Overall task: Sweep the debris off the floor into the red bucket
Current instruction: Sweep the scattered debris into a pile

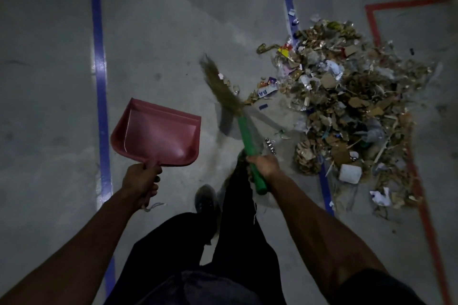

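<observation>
I'm gripping the green-handled broom [244,131] in my right hand [264,163], the empty pink dustpan [158,134] in my left hand [142,181]. The debris [347,101], heaped beyond my right hand, is looking light, loose and scatter-prone. No bucket is showing.

- Left hand [142,181] grips the handle of a pink plastic dustpan [158,132], held above the grey concrete floor [49,57].
- Right hand [264,164] grips a green-handled straw broom [230,104], its bristles beside a heap of cardboard and paper debris [347,101].
</observation>
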`<state>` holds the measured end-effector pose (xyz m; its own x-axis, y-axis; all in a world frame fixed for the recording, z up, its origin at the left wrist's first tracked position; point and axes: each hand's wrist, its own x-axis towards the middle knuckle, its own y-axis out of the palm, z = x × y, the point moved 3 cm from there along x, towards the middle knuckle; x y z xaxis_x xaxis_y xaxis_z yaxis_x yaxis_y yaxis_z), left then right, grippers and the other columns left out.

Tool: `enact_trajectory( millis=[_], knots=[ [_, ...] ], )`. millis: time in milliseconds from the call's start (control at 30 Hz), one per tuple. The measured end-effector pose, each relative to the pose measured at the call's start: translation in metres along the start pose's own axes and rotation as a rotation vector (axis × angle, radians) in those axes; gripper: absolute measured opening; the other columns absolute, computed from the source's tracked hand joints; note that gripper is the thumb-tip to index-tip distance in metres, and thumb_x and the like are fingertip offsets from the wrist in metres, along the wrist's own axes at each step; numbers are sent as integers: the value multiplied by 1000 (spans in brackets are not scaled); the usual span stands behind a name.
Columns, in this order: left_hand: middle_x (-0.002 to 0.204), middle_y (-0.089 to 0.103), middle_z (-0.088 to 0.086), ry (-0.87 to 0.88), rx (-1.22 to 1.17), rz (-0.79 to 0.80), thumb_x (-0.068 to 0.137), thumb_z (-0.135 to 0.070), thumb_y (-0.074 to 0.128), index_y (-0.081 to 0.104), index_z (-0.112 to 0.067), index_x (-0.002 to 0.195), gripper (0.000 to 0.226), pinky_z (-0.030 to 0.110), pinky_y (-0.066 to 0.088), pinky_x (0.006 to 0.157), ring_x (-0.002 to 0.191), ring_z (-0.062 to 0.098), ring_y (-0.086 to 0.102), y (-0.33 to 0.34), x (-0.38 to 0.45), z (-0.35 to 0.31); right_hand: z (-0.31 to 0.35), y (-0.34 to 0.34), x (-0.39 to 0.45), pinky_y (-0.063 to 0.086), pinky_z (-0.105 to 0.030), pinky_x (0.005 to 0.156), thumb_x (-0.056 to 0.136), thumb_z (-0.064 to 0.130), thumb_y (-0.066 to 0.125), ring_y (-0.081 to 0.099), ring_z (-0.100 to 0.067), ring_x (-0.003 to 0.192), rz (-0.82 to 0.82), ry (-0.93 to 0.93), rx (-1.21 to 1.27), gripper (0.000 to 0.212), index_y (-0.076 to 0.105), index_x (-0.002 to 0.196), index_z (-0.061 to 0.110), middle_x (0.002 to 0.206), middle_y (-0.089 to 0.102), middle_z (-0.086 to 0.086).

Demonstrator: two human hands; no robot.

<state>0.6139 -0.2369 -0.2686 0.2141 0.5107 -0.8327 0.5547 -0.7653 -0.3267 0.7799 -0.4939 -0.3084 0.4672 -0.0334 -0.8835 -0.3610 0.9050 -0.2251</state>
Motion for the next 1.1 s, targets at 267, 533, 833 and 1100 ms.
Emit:
enact_trajectory(
  millis=[267,533,833,1100],
  knots=[
    [66,45,12,21,-40,31,93,-10,56,54,-3,75,19,18,29,39,48,17,33,-5,3,12,25,-22,0,38,-25,41,92,6,57,45,-22,45,-112,-30,166,7,54,95,0,64,48,-14],
    [66,47,12,39,42,66,90,-9,58,54,-3,74,17,22,30,44,48,17,35,3,-12,10,-41,-10,-61,40,-22,36,87,8,65,51,-18,35,-8,-12,62,15,59,75,0,53,55,-12],
    [67,53,15,25,142,61,89,-11,59,58,-1,79,14,26,35,48,48,22,42,35,-11,24,-43,-83,-13,40,-22,34,87,7,66,51,-20,38,-148,77,-23,15,57,83,-4,58,56,-15],
    [67,50,14,40,190,72,89,-9,57,54,-4,75,15,20,33,39,46,20,40,80,-35,37,-61,-111,-50,44,-25,38,93,9,59,53,-17,47,-86,-27,86,9,59,94,0,67,56,-13]
  ],
)
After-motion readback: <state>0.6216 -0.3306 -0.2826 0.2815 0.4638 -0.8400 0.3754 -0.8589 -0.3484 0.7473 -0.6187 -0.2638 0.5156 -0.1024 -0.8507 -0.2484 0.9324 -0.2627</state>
